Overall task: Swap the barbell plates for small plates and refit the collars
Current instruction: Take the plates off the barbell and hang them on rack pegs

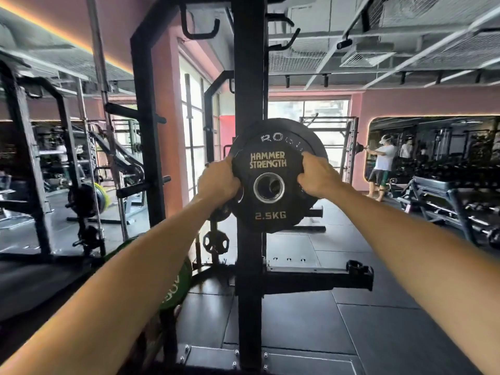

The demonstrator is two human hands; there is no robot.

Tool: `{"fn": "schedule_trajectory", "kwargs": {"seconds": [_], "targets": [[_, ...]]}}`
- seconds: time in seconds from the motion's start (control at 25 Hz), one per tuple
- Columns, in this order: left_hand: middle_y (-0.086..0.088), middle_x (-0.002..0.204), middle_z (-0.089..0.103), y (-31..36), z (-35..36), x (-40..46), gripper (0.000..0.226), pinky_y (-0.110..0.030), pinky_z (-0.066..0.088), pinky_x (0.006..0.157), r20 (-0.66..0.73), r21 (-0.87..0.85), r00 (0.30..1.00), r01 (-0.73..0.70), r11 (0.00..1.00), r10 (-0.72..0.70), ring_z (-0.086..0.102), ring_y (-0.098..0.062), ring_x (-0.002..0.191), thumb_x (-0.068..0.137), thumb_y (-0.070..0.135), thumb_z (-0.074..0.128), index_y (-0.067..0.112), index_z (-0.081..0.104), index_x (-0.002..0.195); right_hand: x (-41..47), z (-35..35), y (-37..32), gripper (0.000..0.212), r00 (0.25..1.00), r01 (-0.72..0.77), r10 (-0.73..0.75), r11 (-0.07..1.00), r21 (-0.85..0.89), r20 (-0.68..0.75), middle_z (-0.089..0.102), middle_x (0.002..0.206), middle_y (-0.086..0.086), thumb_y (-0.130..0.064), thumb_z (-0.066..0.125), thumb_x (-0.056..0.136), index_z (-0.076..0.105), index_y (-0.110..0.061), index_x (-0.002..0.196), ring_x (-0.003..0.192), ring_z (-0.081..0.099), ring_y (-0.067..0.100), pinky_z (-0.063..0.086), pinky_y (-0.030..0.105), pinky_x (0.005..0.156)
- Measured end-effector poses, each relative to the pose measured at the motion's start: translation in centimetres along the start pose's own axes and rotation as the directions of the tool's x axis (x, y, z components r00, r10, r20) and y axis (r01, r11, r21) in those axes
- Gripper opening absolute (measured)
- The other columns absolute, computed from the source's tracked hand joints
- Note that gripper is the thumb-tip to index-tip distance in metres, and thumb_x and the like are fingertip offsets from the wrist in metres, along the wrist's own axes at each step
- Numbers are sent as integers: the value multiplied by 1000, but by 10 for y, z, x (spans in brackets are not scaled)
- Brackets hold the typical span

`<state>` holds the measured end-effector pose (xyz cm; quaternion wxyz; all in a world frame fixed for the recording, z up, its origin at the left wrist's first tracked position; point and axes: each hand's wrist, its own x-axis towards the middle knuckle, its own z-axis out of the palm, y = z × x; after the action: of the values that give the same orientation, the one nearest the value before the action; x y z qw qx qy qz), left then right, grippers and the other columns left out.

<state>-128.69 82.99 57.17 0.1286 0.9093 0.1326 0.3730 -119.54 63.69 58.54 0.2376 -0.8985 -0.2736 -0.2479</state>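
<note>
A small black plate [269, 215] marked HAMMER STRENGTH 2.5KG is at chest height in front of a black rack upright [248, 77]. My left hand [219, 181] grips its left edge and my right hand [318, 178] grips its right edge. Directly behind it sits a larger black plate [281, 131] with white lettering, against the upright. The small plate's steel-ringed centre hole is in view. A black collar [357, 267] rests on the end of a horizontal rack arm, low right. A green plate [176, 285] shows partly under my left forearm.
Another small black plate [216, 242] hangs low on the rack to the left. More black racks and a loaded bar stand at the left. A person stands at the right by benches and dumbbell racks. Dark rubber tiles cover the floor.
</note>
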Motion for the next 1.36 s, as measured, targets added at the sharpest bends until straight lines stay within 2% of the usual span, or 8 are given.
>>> {"fn": "schedule_trajectory", "kwargs": {"seconds": [0.2, 0.36, 0.6, 0.76, 0.88, 1.04, 1.24, 1.36], "targets": [[-6, 105, 66, -19, -58, -39, 39, -39, 50, 78, -44, 47, 999, 28, 998, -26, 64, -30, 95, 88, 13, 55, 16, 51, 127, -25, -12, -50, 13, 997, 70, -71, 997, 33, 42, 54, 96, 11, -8, 52, 86, 41, -13, 92, 88, 54, 32, 42, 36, 71], [-8, 105, 65, -62, -99, -59, 41, -43, 52, 81, -64, 70, 996, 69, 995, -65, 63, -33, 98, 87, 13, 55, 16, 49, 128, -40, -5, -109, 13, 994, 94, -97, 994, 47, 57, 49, 95, 8, -9, 52, 87, 43, -12, 96, 83, 48, 29, 41, 35, 72], [-10, 99, 65, -176, -175, -74, 40, -42, 51, 79, -73, 108, 994, 86, 990, -78, 63, -35, 95, 82, 11, 55, 15, 52, 121, -51, 32, -237, 24, 988, 134, -137, 990, 52, 69, 56, 114, 18, -10, 52, 88, 46, -5, 110, 102, 57, 39, 43, 37, 73], [-13, 103, 66, -269, -233, -80, 42, -45, 53, 82, -61, 118, 994, 92, 989, -85, 63, -37, 96, 80, 14, 57, 15, 52, 121, -56, 67, -337, 23, 982, 169, -173, 984, 50, 79, 48, 97, 10, -11, 52, 89, 46, -4, 111, 91, 55, 33, 41, 34, 70], [-14, 107, 66, -328, -264, -81, 42, -45, 52, 83, -70, 144, 992, 113, 983, -104, 62, -37, 100, 81, 14, 57, 14, 52, 123, -48, 96, -398, 21, 977, 184, -192, 979, 90, 95, 50, 96, 8, -11, 53, 88, 45, -7, 106, 86, 55, 32, 50, 39, 73], [-12, 101, 67, -395, -287, -69, 41, -45, 54, 83, -83, 137, 988, 137, 981, -127, 64, -36, 95, 79, 15, 56, 15, 54, 120, -24, 133, -460, 19, 968, 220, -231, 969, 117, 97, 57, 91, 10, -12, 53, 87, 46, -9, 104, 81, 60, 30, 55, 48, 76], [-9, 100, 64, -468, -285, -35, 35, -38, 48, 77, -85, 160, 989, 133, 978, -120, 61, -31, 94, 84, 16, 56, 13, 53, 119, 20, 190, -505, 19, 959, 250, -266, 956, 151, 95, 60, 92, 7, -17, 56, 87, 48, -14, 104, 80, 62, 28, 57, 48, 77], [-8, 97, 63, -507, -273, -4, 33, -40, 49, 79, -79, 185, 993, 104, 977, -91, 61, -31, 92, 84, 17, 57, 13, 51, 117, 55, 225, -523, 18, 961, 248, -261, 959, 141, 90, 58, 93, 10, -15, 55, 87, 47, -9, 102, 83, 60, 30, 55, 47, 78]]}}
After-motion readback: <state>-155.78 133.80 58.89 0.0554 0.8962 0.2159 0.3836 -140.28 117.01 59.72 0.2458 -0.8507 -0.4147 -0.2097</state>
